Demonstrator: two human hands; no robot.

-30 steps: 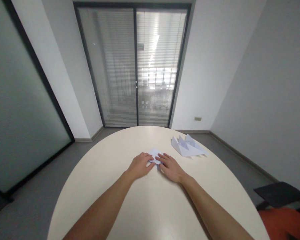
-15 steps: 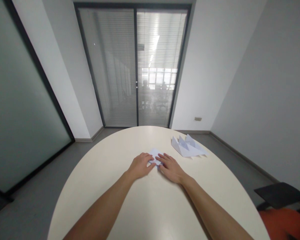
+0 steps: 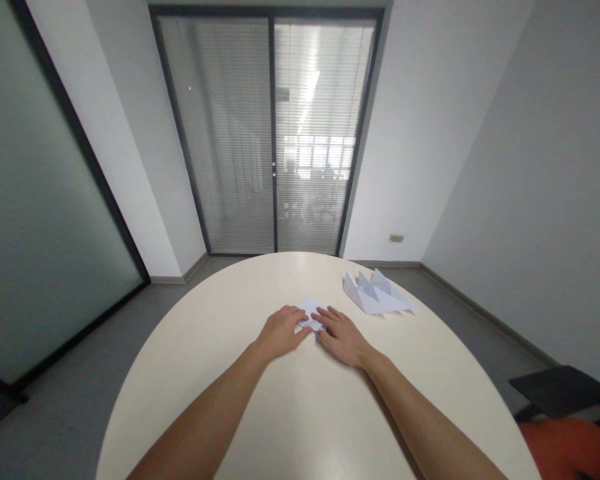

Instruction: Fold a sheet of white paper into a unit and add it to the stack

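A small folded sheet of white paper (image 3: 309, 307) lies on the round table, partly covered by my hands. My left hand (image 3: 281, 331) rests over its left side, the fingertips and thumb touching it and apart from each other. From the right, my right hand (image 3: 341, 335) lies over the paper with its fingers stretched out and spread. The paper's near edge and corners are partly hidden under my fingers.
Several folded white paper pieces (image 3: 380, 297) with upright points stand together at the table's right side. The pale round table (image 3: 260, 427) has a curved edge. An orange and black chair (image 3: 570, 427) is at the lower right. Glass doors with blinds (image 3: 220, 147) stand beyond.
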